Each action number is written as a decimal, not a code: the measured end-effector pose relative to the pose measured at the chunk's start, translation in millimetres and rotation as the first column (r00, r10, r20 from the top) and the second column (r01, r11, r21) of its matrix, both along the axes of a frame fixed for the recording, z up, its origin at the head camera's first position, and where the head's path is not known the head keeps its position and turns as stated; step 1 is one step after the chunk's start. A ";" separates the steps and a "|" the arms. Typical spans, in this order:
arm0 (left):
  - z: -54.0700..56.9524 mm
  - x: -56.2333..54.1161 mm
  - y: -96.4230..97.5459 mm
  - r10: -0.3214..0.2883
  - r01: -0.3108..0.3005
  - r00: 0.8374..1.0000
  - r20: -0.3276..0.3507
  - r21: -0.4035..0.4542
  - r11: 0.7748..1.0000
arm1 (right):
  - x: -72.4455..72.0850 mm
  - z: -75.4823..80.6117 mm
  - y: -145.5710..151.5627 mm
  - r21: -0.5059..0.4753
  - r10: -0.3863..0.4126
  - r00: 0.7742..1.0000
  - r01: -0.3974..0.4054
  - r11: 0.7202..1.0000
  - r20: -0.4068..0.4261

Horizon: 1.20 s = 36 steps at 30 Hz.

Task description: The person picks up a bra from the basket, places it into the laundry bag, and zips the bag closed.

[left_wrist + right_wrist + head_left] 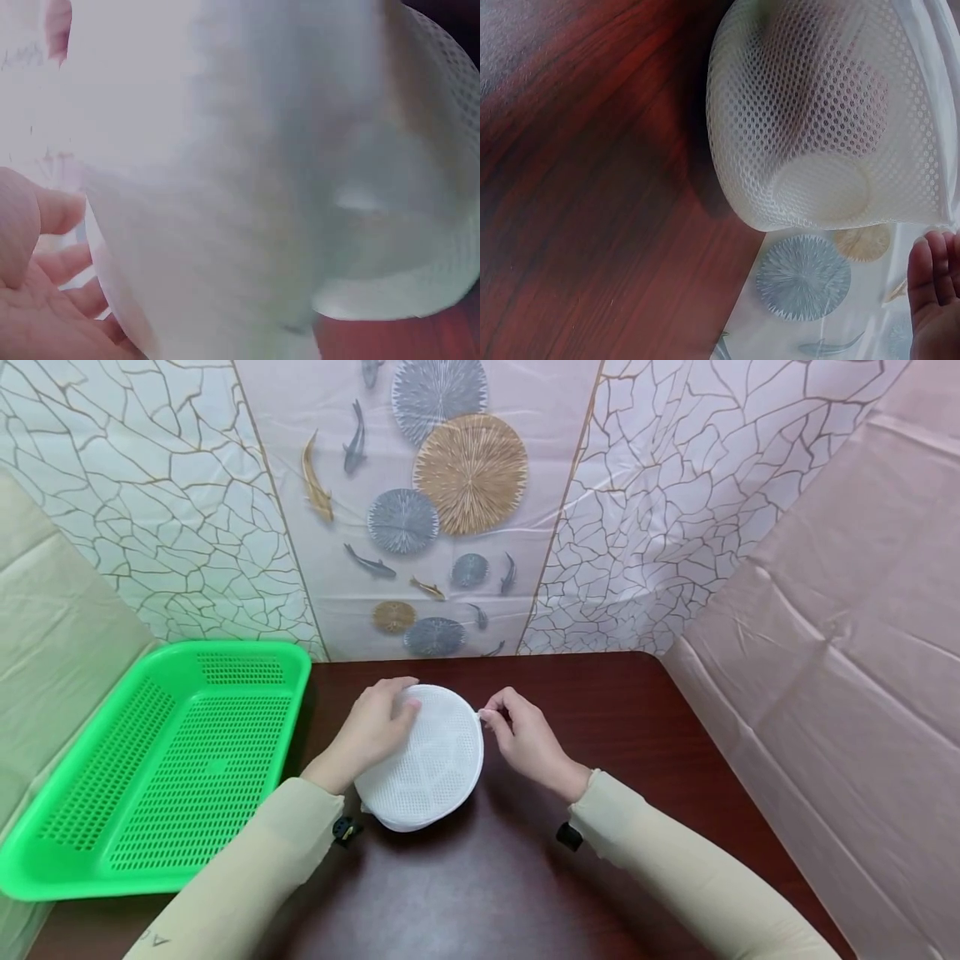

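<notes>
A round white mesh laundry bag (431, 768) stands over the dark table, its flat mesh top facing up. At the bag's upper left my left hand (377, 722) holds its rim, thumb on the top and fingers round the far side. My right hand (527, 735) pinches a small zipper pull (481, 715) at the bag's right edge between thumb and forefinger. The see-through mesh side (817, 112) bulges in the right wrist view, a pale round shape showing through it. In the left wrist view, blurred white material hides most of the scene.
A large green plastic basket (296, 727) with slotted walls stands to the left, near my left forearm. The dark brown wooden table (615, 718) ends against a patterned cloth backdrop (645, 527). Pinkish cloth (847, 635) hangs along the right side.
</notes>
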<state>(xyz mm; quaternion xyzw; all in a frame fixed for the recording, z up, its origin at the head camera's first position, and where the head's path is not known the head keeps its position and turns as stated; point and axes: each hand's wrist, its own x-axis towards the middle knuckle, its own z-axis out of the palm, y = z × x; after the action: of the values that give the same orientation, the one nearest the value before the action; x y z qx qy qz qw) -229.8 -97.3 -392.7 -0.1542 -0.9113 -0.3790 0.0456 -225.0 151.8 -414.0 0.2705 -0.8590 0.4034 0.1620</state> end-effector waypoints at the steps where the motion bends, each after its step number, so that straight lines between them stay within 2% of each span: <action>1: 1.1 1.1 3.7 -0.014 0.014 1.000 -0.017 -0.013 1.000 | 0.6 0.1 -0.7 0.000 0.007 1.000 -0.006 1.000 -0.001; 5: 3.6 5.4 17.4 -0.076 0.071 0.994 -0.077 -0.063 0.995 | 2.7 1.1 -4.4 0.006 0.033 0.999 -0.032 0.999 -0.017; 9: 2.9 8.5 27.2 -0.140 0.128 0.980 -0.139 -0.097 0.987 | 4.0 1.8 -7.8 0.005 0.062 0.998 -0.061 0.998 -0.033; 12: 0.7 9.6 30.5 -0.157 0.139 0.972 -0.175 -0.111 0.984 | 5.0 2.3 -10.2 0.004 0.081 0.996 -0.081 0.997 -0.043; 17: -4.4 9.0 29.6 -0.129 0.112 0.970 -0.205 -0.093 0.989 | 7.1 1.5 -12.5 -0.006 0.111 0.992 -0.111 0.994 -0.063; 26: -10.2 4.8 25.1 -0.075 0.063 0.981 -0.177 -0.075 0.995 | 9.3 0.0 -12.0 0.039 0.101 0.994 -0.100 0.994 -0.039; 36: -12.4 0.9 18.6 -0.032 0.029 0.987 -0.160 -0.021 0.999 | 11.3 -3.2 -9.7 0.037 0.099 0.994 -0.098 0.994 -0.034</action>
<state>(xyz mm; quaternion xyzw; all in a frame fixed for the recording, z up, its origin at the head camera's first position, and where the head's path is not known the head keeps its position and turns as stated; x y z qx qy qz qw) -228.9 -78.7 -405.0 -0.1986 -0.9057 -0.3576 0.1113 -213.7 142.1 -417.2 0.3226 -0.8486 0.3906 0.1524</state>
